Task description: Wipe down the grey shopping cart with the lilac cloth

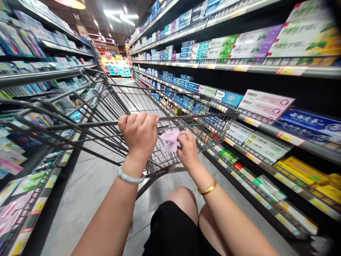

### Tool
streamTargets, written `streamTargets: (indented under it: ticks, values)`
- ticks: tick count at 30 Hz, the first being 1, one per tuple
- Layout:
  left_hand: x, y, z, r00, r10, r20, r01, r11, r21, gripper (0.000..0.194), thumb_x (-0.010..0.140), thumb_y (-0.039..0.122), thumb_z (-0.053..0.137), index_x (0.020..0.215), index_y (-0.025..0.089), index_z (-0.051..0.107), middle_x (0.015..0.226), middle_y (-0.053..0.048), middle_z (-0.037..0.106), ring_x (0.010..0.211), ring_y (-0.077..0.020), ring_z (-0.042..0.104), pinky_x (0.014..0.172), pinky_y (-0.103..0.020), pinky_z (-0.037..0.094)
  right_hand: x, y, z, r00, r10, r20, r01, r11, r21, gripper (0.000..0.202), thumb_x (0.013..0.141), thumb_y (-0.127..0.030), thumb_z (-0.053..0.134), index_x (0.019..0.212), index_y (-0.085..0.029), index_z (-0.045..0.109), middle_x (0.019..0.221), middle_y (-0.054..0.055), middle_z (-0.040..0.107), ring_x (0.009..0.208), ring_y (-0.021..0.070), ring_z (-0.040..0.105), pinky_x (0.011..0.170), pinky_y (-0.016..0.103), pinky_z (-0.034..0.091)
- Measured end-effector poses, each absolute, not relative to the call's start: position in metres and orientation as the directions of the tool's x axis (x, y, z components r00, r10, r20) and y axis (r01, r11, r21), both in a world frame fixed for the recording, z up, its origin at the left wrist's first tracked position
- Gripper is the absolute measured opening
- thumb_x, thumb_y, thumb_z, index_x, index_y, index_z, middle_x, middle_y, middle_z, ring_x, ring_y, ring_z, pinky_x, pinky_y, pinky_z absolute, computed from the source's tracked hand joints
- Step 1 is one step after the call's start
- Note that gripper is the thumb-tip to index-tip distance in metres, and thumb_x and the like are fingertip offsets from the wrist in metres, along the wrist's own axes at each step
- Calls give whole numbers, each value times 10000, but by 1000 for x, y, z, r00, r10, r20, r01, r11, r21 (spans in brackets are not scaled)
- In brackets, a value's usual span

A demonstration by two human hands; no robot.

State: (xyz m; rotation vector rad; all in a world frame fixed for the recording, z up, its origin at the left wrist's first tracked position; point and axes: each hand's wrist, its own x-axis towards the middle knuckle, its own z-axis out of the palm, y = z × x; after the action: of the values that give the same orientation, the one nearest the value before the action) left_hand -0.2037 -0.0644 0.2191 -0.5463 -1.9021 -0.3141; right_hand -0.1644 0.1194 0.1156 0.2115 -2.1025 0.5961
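A metal wire shopping cart (170,89) stands in front of me, tilted in the view. My left hand (140,133), with a pale green bangle at the wrist, is wrapped round a dark bar of the cart. To its right my right hand (188,147), with a gold bangle at the wrist, is closed on a crumpled light pink cloth (170,139). The cloth hangs out to the left of the fingers, over the cart's wire mesh. No goods show inside the visible part of the basket.
Shelves of boxed goods (266,103) line the right side, close to the cart. More shelves with packets (23,96) run along the left. Grey floor tiles (90,177) lie below, and the aisle leads forward to a brightly lit display (119,67).
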Motion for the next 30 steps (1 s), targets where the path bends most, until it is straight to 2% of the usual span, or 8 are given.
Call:
streamTargets:
  ticks: [4,9,12,14,17,21,27,30]
  values:
    - [-204,-67,219,-302,227,926,519,854,-41,236,1025,382,479,916,281,663,805,-28,677,859,-255,521,908,-467,271,-158,125,98,-689,35,724,-334,871,-360,284,757,2,585,891,-216,709,1106,93,612,1021,251,532,883,388,484]
    - [-204,-72,217,-306,214,928,537,844,-17,196,1008,362,513,930,282,675,831,-36,695,875,-259,535,919,-481,264,-162,132,165,-445,133,885,-409,850,-333,203,824,-98,663,965,-239,698,1147,79,559,1080,249,545,958,415,479]
    - [-204,-77,217,-313,220,924,533,846,-21,192,1003,372,518,950,282,679,834,-42,693,872,-260,538,922,-488,270,-167,135,196,-395,128,910,-426,852,-305,171,850,-142,675,987,-243,683,1174,78,543,1100,249,540,967,419,482]
    - [-204,-80,217,-292,227,929,524,851,-43,184,1001,373,524,946,284,677,822,-38,690,851,-256,540,915,-484,277,-164,136,188,-426,92,900,-417,863,-286,204,836,-105,653,988,-239,682,1168,79,550,1091,250,529,962,416,478]
    - [-203,-84,217,-252,226,941,518,853,-67,160,992,361,539,933,290,670,798,-30,689,834,-252,550,902,-478,282,-152,137,144,-524,25,852,-380,888,-260,300,767,-4,590,949,-221,686,1140,87,572,1071,254,512,946,410,470]
    - [-202,-88,218,-238,238,942,521,850,-83,149,988,358,544,920,290,658,806,-24,699,830,-247,557,906,-476,291,-135,140,106,-624,-35,781,-387,882,-269,313,750,18,567,912,-218,693,1092,78,591,1023,243,523,873,376,486]
    - [-202,-97,218,-221,230,948,524,847,-83,145,991,354,548,939,292,668,848,-19,736,851,-246,578,938,-481,295,-135,146,171,-397,105,912,-386,882,-270,326,794,-31,594,1006,-256,696,1160,76,561,1095,255,531,973,439,469]
    - [-202,-103,217,-224,229,947,539,839,-76,150,985,359,552,935,294,678,848,-23,736,856,-252,590,936,-481,306,-132,149,172,-459,76,885,-345,903,-256,333,794,-27,586,1014,-251,699,1178,83,581,1094,260,524,965,441,472]
